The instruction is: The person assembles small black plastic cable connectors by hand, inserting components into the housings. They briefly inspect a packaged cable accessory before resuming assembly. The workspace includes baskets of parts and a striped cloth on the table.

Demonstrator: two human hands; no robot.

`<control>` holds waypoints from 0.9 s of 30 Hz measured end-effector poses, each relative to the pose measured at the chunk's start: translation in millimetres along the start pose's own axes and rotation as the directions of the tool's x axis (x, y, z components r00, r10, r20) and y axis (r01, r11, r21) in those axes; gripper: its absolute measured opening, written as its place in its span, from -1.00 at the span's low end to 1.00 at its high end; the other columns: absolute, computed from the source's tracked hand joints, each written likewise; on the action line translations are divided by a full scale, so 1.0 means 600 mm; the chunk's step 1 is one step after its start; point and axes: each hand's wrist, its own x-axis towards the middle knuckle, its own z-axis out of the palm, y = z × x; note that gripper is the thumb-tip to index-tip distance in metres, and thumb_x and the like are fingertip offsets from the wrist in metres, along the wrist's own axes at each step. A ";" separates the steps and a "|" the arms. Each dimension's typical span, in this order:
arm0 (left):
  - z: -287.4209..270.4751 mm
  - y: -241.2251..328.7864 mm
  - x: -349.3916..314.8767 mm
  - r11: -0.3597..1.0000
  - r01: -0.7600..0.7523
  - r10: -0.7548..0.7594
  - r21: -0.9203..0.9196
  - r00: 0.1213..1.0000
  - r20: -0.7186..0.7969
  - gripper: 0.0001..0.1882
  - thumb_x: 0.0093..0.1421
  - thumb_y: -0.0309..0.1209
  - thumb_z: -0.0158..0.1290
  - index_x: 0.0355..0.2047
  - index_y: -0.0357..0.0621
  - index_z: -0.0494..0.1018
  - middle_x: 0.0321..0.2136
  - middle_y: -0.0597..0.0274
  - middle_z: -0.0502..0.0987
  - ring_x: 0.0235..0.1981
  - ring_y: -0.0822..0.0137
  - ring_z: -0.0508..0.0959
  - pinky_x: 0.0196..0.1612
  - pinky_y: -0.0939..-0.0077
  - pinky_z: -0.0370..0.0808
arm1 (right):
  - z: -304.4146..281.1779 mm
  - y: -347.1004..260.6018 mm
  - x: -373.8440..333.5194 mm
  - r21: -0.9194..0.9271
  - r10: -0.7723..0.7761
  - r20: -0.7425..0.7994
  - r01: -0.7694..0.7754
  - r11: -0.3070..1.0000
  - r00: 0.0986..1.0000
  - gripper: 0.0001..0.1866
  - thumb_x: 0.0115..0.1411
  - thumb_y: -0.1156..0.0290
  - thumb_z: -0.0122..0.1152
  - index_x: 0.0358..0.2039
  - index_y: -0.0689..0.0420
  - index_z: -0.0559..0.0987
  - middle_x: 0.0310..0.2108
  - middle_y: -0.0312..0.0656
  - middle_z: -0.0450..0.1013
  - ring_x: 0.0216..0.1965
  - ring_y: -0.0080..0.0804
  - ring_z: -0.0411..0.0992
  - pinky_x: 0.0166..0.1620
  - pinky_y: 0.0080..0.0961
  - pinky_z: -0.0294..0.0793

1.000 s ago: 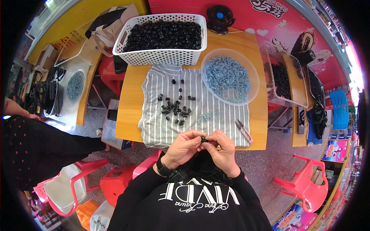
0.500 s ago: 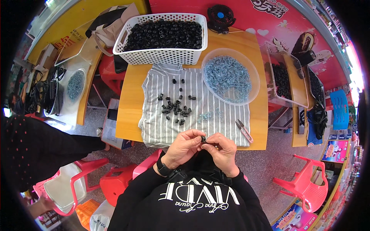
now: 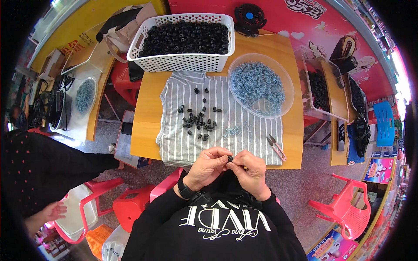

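Between the fingertips of both hands is a small black ring-shaped plastic part point(image 3: 230, 158), just off the table's near edge. My left hand point(image 3: 211, 165) pinches it from the left and my right hand point(image 3: 250, 168) from the right; the fingers hide much of it. Ahead of the hands, several loose black plastic parts point(image 3: 199, 122) lie in a cluster on a grey striped cloth point(image 3: 174, 145). A small scatter of clear bluish pieces point(image 3: 233, 131) lies to their right. Thread snips with pink handles point(image 3: 276, 148) rest on the cloth's right edge.
A white perforated basket point(image 3: 183, 64) full of black parts stands at the back. To its right are a round clear tub point(image 3: 289, 98) of bluish pieces and a black fan point(image 3: 249, 19). Red chairs point(image 3: 346, 209) flank me; another person in black point(image 3: 48, 169) is at left.
My hands stay nearly in place, and the black part has turned slightly between my fingertips. At the left, the other person's hand has come further into view.
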 end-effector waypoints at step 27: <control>0.016 0.016 0.001 0.996 0.086 -0.086 0.025 0.996 0.021 -0.55 0.25 -0.49 0.14 0.13 -0.31 0.36 -0.18 0.20 0.58 -0.28 0.47 0.58 -0.28 0.64 0.55 | -0.024 -0.004 0.017 0.019 0.166 0.246 -0.176 0.984 0.955 -0.68 -0.04 0.56 0.46 -0.22 0.23 0.63 -0.50 -0.23 0.46 -0.53 -0.57 0.41 -0.48 -0.61 0.35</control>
